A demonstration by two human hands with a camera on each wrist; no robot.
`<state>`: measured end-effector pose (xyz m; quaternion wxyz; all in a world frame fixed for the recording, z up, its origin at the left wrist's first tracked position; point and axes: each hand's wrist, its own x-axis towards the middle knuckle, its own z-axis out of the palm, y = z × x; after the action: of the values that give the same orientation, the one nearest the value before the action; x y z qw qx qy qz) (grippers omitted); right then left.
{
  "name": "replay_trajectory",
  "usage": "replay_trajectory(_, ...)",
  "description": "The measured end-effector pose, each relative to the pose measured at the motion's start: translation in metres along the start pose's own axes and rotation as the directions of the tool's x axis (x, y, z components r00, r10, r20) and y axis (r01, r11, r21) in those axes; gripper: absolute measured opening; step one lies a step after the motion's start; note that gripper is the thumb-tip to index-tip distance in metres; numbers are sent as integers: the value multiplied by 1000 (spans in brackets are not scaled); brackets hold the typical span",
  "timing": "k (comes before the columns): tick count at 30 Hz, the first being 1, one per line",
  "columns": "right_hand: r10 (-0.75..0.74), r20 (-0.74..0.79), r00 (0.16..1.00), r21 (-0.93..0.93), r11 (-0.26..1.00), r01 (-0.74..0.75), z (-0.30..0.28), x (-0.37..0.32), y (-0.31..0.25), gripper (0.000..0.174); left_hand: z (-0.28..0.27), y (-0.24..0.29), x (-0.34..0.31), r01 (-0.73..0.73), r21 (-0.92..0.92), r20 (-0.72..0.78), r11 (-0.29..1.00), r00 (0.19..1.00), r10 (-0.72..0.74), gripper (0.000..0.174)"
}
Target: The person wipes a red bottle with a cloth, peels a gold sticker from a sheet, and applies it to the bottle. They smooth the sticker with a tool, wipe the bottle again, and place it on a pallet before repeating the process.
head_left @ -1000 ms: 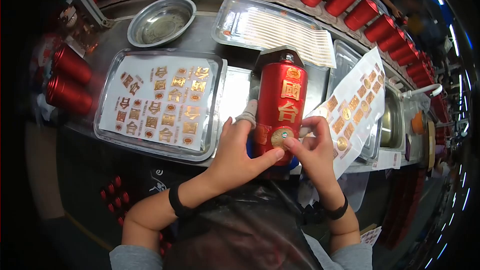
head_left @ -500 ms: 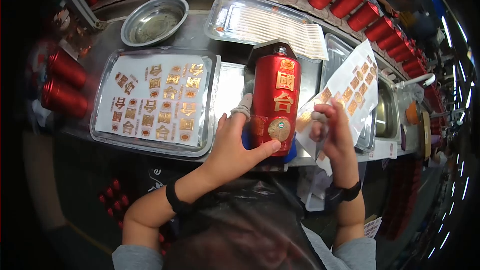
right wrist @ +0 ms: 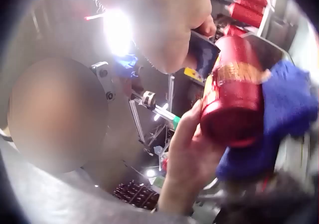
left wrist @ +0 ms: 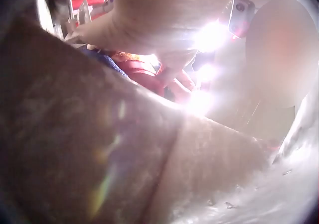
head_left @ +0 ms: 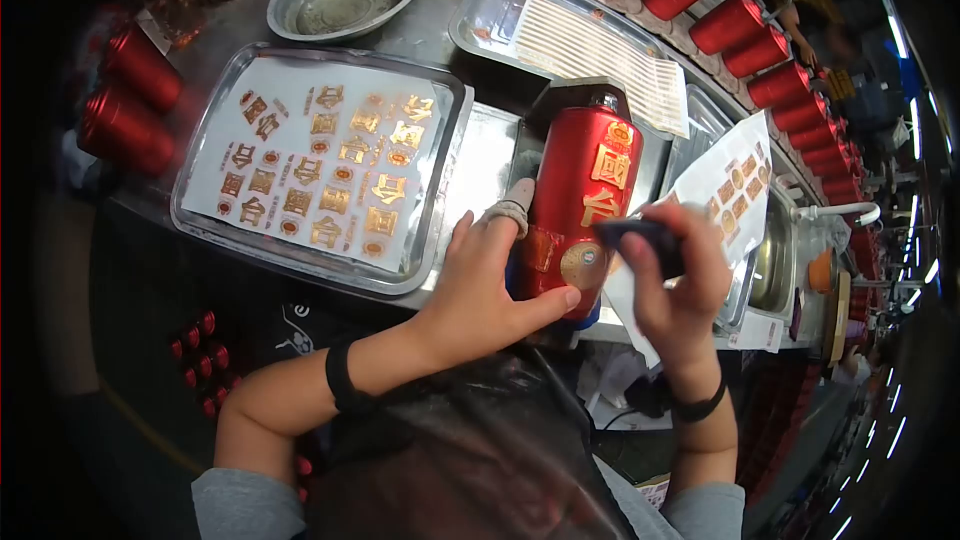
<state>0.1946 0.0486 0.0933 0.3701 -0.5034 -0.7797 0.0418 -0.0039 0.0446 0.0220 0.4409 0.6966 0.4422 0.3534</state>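
Observation:
A red bottle point(head_left: 575, 170) with raised gold characters and a round gold seal point(head_left: 583, 264) lies tilted in a dark holder, its neck away from me. My left hand point(head_left: 475, 280) grips its lower end, thumb across the front near the seal, wrapped finger along the left side. In my right hand point(head_left: 690, 285) is a dark flat piece point(head_left: 650, 240), pinched between thumb and fingers, its edge over the lower gold character. The right wrist view shows this dark piece point(right wrist: 205, 55) close to the bottle's front, with a blue cloth point(right wrist: 291, 102) around the base. Glare washes out much of the left wrist view.
A metal tray point(head_left: 455, 155) with a sheet of gold stickers point(head_left: 300, 165) lies at left. Behind stand a metal bowl point(head_left: 345, 0) and a tray of striped strips point(head_left: 600, 50). Another sticker sheet point(head_left: 735, 190) is right, before a sink point(head_left: 770, 260). Red bottles point(head_left: 725, 25) line the back.
My right hand has left the round seal, reached off to the right, and come back over the bottle with the dark flat piece. The left hand keeps its grip. The head view has shifted.

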Motion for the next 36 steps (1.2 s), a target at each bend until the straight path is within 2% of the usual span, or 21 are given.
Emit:
replay_trajectory(3,-101,121,988,153,985,82,-9,3,-7,25,2,-1,1,-12,-16,-19,1000,1000,11,94)
replay_trajectory(4,-60,204,977,140,990,31,-11,2,-15,27,2,-3,1,-14,-29,-28,999,1000,13,93)
replay_trajectory(7,-39,20,999,-41,998,40,-6,2,-5,29,4,-3,0,9,-71,-41,997,999,-12,93)
replay_trajectory(8,-136,46,990,-55,989,138,-10,5,-8,30,5,-4,1,-3,-64,-44,998,999,0,93)
replay_trajectory(9,-147,106,983,88,987,138,-11,5,-11,30,5,-4,1,-12,-54,-47,998,999,9,94)
replay_trajectory(11,-75,153,985,81,995,64,-6,1,-17,30,3,-5,0,-31,-30,-48,999,998,29,94)
replay_trajectory(13,-63,22,998,-62,996,64,-5,1,-6,29,2,-4,0,-12,-23,-25,1000,1000,11,94)
replay_trajectory(14,-126,15,992,-41,991,127,-8,1,-5,31,1,-4,0,1,-21,-19,1000,1000,-1,94)
replay_trajectory(17,-225,149,963,95,972,213,-10,-26,-6,34,-4,-5,-3,30,-60,10,998,1000,-29,98)
replay_trajectory(19,-297,160,941,134,951,277,-14,-44,-13,34,-4,-22,-6,-6,-222,42,975,999,16,94)
replay_trajectory(20,-280,203,938,150,956,253,-17,-47,-15,34,-5,-29,-8,-21,-300,54,954,998,39,92)
replay_trajectory(21,-252,243,937,163,963,217,-21,-50,-19,34,-11,-30,-9,22,-363,93,931,996,12,89)
replay_trajectory(23,-104,130,986,185,980,79,-21,-43,-25,36,-19,-27,-7,122,-476,207,871,978,-25,85)
replay_trajectory(24,-94,62,994,152,985,83,-18,-33,-28,39,-15,-27,-7,51,-495,110,868,994,5,74)
replay_trajectory(25,-112,10,994,49,993,112,-12,-28,-28,38,-13,-25,-6,60,-519,116,853,993,1,74)
replay_trajectory(27,-198,55,979,-114,973,203,0,-22,-25,34,-13,-19,-6,71,-566,105,821,994,-14,72)
replay_trajectory(29,-277,118,953,-126,948,291,4,-34,-33,31,-10,-24,-7,47,-555,84,830,997,0,70)
replay_trajectory(31,-374,198,906,48,927,373,5,-47,-41,32,-8,-27,-9,64,-570,82,819,996,-21,70)
replay_trajectory(33,-294,211,932,178,949,259,1,-53,-43,35,-9,-28,-8,44,-555,74,831,997,-4,68)
replay_trajectory(35,-295,121,948,-19,954,299,-3,-45,-41,36,-9,-29,-7,45,-544,96,838,995,9,67)
replay_trajectory(36,-329,118,937,-64,939,338,-1,-38,-42,31,-8,-27,-7,45,-567,89,822,996,6,67)
